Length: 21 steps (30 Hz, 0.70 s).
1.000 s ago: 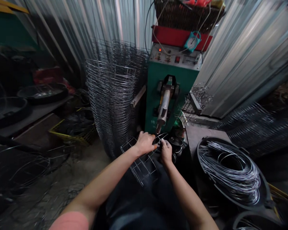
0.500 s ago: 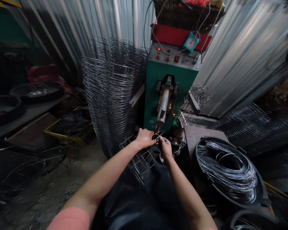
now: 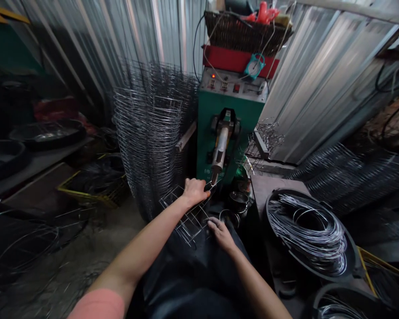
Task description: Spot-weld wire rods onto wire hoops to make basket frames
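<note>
A green welding machine stands ahead, its grey metal arm slanting down toward my hands. Just below the arm's tip, my left hand is closed on the upper part of a wire grid, which hangs tilted above my dark apron. My right hand is lower, at the right side of the grid, with its fingers drawn together near a wire. Whether it grips that wire is too small to tell.
A tall stack of curved wire racks stands left of the machine. On the right, a black tub holds cut wires. A yellow crate sits at the left, and small dark bowls lie below the machine.
My right hand has moved down from the arm's tip to the grid's lower right side. The sparks and glow are gone. The view has shifted slightly.
</note>
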Tool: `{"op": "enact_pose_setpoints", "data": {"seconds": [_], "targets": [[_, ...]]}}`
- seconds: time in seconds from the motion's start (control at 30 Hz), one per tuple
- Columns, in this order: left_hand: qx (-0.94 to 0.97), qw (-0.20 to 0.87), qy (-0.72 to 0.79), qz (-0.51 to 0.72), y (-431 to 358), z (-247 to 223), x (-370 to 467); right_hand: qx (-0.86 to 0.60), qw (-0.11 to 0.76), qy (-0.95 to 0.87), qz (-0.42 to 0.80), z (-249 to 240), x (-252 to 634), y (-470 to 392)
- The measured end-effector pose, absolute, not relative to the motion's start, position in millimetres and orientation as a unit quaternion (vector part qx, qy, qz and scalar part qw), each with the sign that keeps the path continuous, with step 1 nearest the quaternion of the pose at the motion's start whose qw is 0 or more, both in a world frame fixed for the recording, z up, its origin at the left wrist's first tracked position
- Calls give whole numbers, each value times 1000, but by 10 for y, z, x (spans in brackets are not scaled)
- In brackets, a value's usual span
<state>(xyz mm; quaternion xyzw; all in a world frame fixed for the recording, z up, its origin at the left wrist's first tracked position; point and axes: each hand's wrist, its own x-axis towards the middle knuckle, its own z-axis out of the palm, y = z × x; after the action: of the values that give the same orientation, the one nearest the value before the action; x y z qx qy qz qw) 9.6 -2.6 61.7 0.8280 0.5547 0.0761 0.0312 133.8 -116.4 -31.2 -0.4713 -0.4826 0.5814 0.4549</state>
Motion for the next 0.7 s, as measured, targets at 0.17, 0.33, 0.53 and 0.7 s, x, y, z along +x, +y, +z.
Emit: {"op": "enact_pose_setpoints", "data": {"seconds": [0.17,0.33,0.53,0.7], "targets": [[825,29,559,72,12,631,65,-467,455,-491,578,-337,1328,-1101],[833,32,549,69,78,584,83,-457,462,-516,559,-425,1284,-1075],[853,49,504,125,-184,640,-122,-522,498,-504,474,-365,1169,-1262],[842,82,471,250,-1148,547,-671,-622,419,-594,292,-265,1503,-1685]]}}
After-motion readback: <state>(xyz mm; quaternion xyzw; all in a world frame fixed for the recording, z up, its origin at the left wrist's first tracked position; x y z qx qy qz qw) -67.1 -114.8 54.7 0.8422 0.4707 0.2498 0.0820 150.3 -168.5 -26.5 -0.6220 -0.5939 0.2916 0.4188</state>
